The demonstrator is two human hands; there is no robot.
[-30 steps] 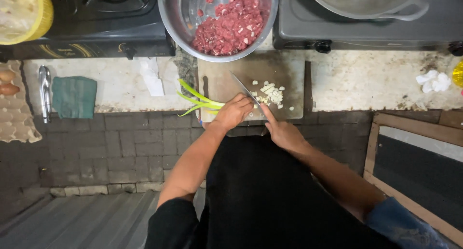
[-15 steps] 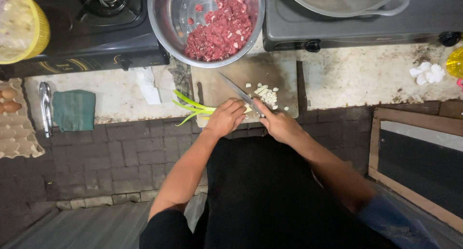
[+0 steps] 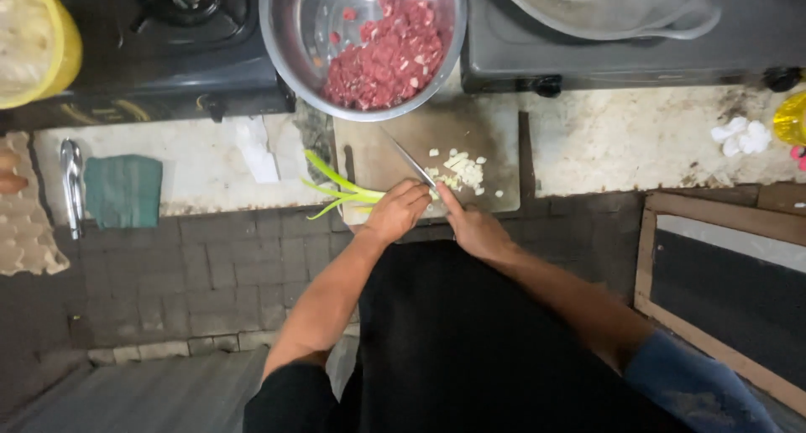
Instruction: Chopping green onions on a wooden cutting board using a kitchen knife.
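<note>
- Left hand (image 3: 396, 211), centre of the frame: fingers curled down and closed over the pale ends of the green onion stalks (image 3: 340, 191), pinning them to the cutting board (image 3: 424, 160). The leafy green ends fan out to the left, past the board's edge.
- Right hand (image 3: 472, 229), just right of the left and nearly touching it: fingers wrapped tight round the handle of a knife (image 3: 410, 160). The blade runs up and to the left across the board, its heel close to the left fingertips.
- A small heap of chopped pale pieces (image 3: 460, 173) lies on the board just right of the blade, a few bits scattered round it.
- Step in hand, as I read it: slicing the stalks crosswise, white end first; most of the green length is uncut.
- Next move would call for the left fingers to creep back along the stalks, knuckles kept clear of the edge, while the blade comes down close beside them.
- Above the board, a steel bowl (image 3: 290, 39) of diced red meat (image 3: 384, 55) overhangs the stove (image 3: 168, 72).
- Upper right: a second burner with a grey pan (image 3: 613, 13).
- Left: a green cloth (image 3: 122, 190), metal tongs (image 3: 70, 185), an egg tray (image 3: 25, 232); a yellow bowl (image 3: 60, 47) in the upper left corner.
</note>
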